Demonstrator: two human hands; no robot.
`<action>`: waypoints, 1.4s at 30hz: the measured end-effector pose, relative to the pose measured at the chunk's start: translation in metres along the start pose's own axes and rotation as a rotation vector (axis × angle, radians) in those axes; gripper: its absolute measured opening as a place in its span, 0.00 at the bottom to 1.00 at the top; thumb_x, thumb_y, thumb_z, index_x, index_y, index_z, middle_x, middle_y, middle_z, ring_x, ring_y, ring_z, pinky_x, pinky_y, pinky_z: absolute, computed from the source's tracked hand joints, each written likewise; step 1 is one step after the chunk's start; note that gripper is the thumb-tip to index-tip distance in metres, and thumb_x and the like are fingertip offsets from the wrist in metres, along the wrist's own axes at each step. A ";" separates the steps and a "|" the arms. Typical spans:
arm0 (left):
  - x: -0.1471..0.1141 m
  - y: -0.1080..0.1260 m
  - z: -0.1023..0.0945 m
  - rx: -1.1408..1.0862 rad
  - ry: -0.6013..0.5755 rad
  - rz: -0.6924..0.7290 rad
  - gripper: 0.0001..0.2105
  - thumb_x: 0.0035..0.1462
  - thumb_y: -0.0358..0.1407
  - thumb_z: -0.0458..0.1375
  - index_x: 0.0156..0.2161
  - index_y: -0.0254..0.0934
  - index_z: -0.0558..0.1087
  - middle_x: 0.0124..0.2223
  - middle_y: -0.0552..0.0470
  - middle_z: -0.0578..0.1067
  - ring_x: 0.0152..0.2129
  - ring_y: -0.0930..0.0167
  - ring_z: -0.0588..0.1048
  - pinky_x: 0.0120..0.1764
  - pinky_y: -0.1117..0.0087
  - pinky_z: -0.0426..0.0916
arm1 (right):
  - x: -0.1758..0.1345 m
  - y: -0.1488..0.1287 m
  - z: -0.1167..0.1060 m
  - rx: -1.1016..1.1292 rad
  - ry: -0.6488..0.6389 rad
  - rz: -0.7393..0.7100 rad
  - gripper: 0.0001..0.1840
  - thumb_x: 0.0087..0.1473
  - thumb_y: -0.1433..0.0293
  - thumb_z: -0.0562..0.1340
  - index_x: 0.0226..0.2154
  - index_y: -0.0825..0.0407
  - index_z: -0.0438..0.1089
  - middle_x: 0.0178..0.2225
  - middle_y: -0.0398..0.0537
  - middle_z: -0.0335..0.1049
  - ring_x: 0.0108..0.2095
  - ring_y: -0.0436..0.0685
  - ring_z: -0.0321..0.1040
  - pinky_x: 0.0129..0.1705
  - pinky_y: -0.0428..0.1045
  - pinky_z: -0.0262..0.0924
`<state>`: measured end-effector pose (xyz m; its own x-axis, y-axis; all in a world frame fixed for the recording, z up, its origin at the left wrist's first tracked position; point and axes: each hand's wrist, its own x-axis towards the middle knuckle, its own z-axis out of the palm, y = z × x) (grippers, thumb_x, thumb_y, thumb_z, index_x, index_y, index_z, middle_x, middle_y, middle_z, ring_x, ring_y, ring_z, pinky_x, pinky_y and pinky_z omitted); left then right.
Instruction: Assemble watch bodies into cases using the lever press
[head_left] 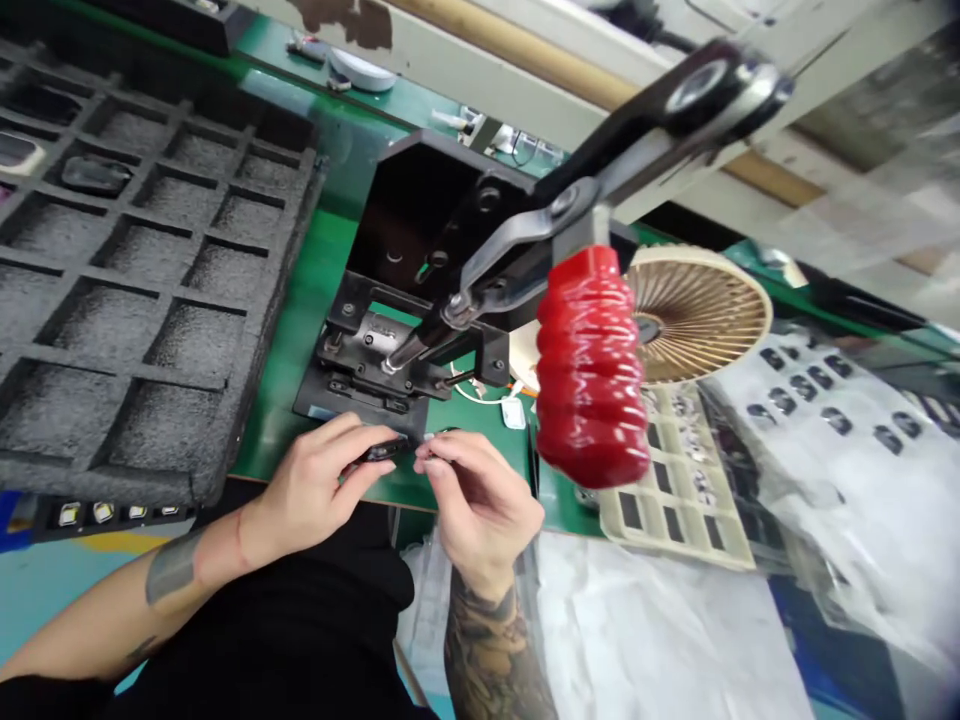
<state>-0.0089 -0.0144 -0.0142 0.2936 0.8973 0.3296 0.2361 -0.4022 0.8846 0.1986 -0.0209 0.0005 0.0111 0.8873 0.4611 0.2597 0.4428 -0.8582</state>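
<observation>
Between the thumb and fingers of my left hand is a small black oval casing. My right hand is beside it, thumb and fingertips pinched close to the casing's right end. Whatever sits in that pinch is too small to make out. Just beyond both hands stands a black toggle press with a red ribbed grip on its lever. The press's metal clamping fixture lies in front of my fingertips.
A grey foam tray with square pockets fills the left; one pocket holds a dark casing. On the right are a round fan, a cream compartment box with small parts, and a white sheet bearing several dark pieces.
</observation>
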 end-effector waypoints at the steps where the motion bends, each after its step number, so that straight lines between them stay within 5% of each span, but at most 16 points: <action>1: 0.000 0.001 0.000 0.004 -0.016 0.006 0.11 0.78 0.32 0.59 0.58 0.37 0.82 0.45 0.47 0.81 0.41 0.66 0.81 0.46 0.67 0.75 | 0.001 0.000 -0.002 -0.005 0.007 -0.013 0.13 0.68 0.78 0.69 0.49 0.46 0.83 0.38 0.47 0.81 0.35 0.55 0.78 0.37 0.52 0.74; 6: 0.000 0.000 -0.001 0.030 -0.044 0.030 0.10 0.77 0.32 0.59 0.56 0.40 0.82 0.46 0.48 0.82 0.40 0.67 0.82 0.45 0.67 0.76 | 0.005 -0.001 0.003 -0.107 -0.040 -0.037 0.08 0.67 0.74 0.71 0.42 0.45 0.85 0.37 0.47 0.77 0.36 0.56 0.75 0.38 0.54 0.74; 14: -0.003 -0.002 0.000 0.029 -0.056 0.010 0.06 0.76 0.37 0.62 0.52 0.40 0.81 0.45 0.47 0.85 0.40 0.64 0.84 0.45 0.66 0.79 | 0.013 -0.006 -0.004 -0.175 -0.173 -0.050 0.11 0.68 0.75 0.70 0.46 0.43 0.85 0.38 0.47 0.77 0.38 0.57 0.76 0.39 0.54 0.75; 16: -0.003 -0.002 -0.002 -0.015 -0.063 -0.029 0.07 0.76 0.37 0.62 0.53 0.40 0.81 0.43 0.49 0.85 0.38 0.65 0.83 0.43 0.67 0.78 | 0.012 -0.006 -0.006 -0.198 -0.250 -0.092 0.14 0.69 0.72 0.71 0.54 0.43 0.83 0.44 0.50 0.79 0.43 0.59 0.79 0.44 0.56 0.78; 19: -0.004 -0.005 -0.007 -0.156 -0.070 -0.129 0.08 0.76 0.38 0.63 0.53 0.40 0.81 0.39 0.52 0.84 0.35 0.67 0.82 0.40 0.68 0.78 | 0.006 -0.003 -0.004 -0.294 -0.336 -0.188 0.33 0.67 0.66 0.75 0.71 0.42 0.72 0.56 0.56 0.79 0.53 0.66 0.80 0.53 0.62 0.79; 28: -0.002 -0.008 -0.010 -0.262 -0.087 -0.212 0.10 0.74 0.41 0.65 0.52 0.38 0.83 0.40 0.48 0.84 0.42 0.62 0.84 0.44 0.66 0.80 | 0.005 0.002 0.001 -0.387 -0.304 -0.317 0.36 0.68 0.69 0.74 0.73 0.41 0.67 0.56 0.57 0.81 0.52 0.67 0.81 0.51 0.62 0.78; 36: 0.003 -0.006 -0.016 -0.222 -0.081 -0.124 0.18 0.74 0.43 0.65 0.31 0.37 0.76 0.26 0.56 0.72 0.23 0.73 0.67 0.28 0.70 0.64 | 0.004 0.005 0.003 -0.388 -0.323 -0.406 0.32 0.68 0.73 0.72 0.70 0.45 0.70 0.47 0.54 0.83 0.46 0.66 0.81 0.45 0.61 0.79; 39: 0.003 -0.005 -0.015 -0.181 -0.037 -0.070 0.16 0.73 0.41 0.66 0.32 0.37 0.78 0.25 0.57 0.71 0.22 0.74 0.65 0.27 0.70 0.62 | 0.002 0.009 0.003 -0.383 -0.325 -0.460 0.36 0.67 0.74 0.72 0.73 0.45 0.69 0.47 0.55 0.83 0.47 0.67 0.81 0.45 0.61 0.79; 42: 0.004 -0.003 -0.013 -0.178 0.011 -0.019 0.08 0.72 0.38 0.67 0.40 0.37 0.83 0.30 0.53 0.79 0.25 0.72 0.74 0.31 0.71 0.70 | -0.002 0.011 0.002 -0.329 -0.283 -0.391 0.35 0.65 0.74 0.73 0.71 0.44 0.71 0.52 0.57 0.81 0.51 0.67 0.80 0.50 0.62 0.79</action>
<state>-0.0203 -0.0070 -0.0114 0.2800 0.9067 0.3153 0.0733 -0.3477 0.9347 0.1995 -0.0176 -0.0107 -0.3929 0.6857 0.6127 0.4794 0.7213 -0.4999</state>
